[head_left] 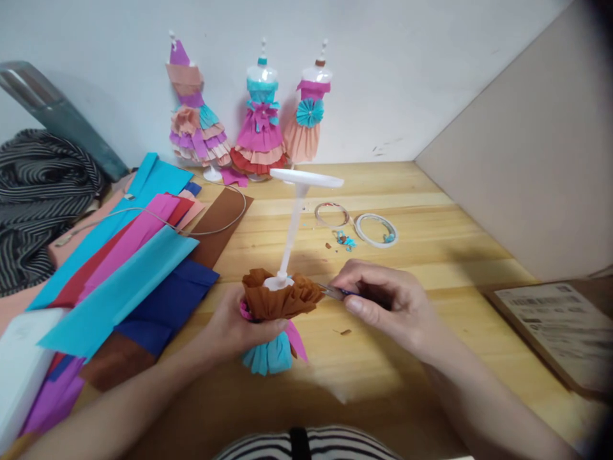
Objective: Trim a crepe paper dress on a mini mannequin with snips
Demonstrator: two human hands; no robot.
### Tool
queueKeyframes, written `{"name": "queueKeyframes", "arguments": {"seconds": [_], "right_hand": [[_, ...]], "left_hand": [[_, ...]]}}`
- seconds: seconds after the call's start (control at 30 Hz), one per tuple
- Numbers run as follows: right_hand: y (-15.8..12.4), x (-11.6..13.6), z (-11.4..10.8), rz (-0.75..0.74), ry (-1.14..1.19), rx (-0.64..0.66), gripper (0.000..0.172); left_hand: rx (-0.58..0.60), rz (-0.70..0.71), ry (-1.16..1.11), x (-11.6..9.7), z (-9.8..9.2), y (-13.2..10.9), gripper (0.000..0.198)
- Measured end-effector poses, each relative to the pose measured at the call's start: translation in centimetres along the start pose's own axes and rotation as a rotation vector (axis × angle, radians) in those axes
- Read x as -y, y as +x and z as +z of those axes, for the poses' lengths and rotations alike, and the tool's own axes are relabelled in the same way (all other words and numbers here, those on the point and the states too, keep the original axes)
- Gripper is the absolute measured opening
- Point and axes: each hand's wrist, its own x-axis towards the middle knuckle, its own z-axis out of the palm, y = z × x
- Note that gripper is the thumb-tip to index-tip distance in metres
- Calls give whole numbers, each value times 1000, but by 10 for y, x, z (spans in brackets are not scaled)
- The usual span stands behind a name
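Observation:
My left hand (234, 326) is closed round a small dress form turned upside down, its white stand (293, 223) pointing up. A gathered brown crepe paper skirt (278, 300) rings the form, with a blue paper piece (269, 358) and a pink strip (297, 342) hanging below. Between thumb and fingers, my right hand (387, 303) grips small scissors (335, 292). Their metal blades touch the right edge of the brown skirt. Whether the blades are closed is too small to tell. A brown paper scrap (345, 332) lies on the table beneath.
Three dressed forms (261, 121) stand against the wall. At left, crepe paper sheets (119, 287) lie piled with a cable (211, 231) and a white box-shaped object (26, 370). Tape rolls (376, 230) and blue scraps (345, 240) sit behind my hands; a cardboard box (560, 332) is at right.

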Motion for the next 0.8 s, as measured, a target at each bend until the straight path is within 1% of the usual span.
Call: {"name": "queueKeyframes", "arguments": {"seconds": [0.17, 0.37, 0.5, 0.6, 0.8], "right_hand": [[1, 4, 1, 0, -3, 39, 34], [0, 5, -2, -28, -16, 53, 35], [-1, 5, -3, -34, 0, 57, 32], [-1, 5, -3, -27, 1, 63, 30], [-1, 5, -5, 7, 16, 76, 32]], "left_hand": [[54, 7, 9, 4, 0, -3, 35], [48, -23, -1, 3, 0, -2, 36], [72, 3, -3, 4, 0, 0, 35], [95, 19, 19, 7, 0, 0, 34], [92, -7, 15, 8, 0, -1, 35]]}}
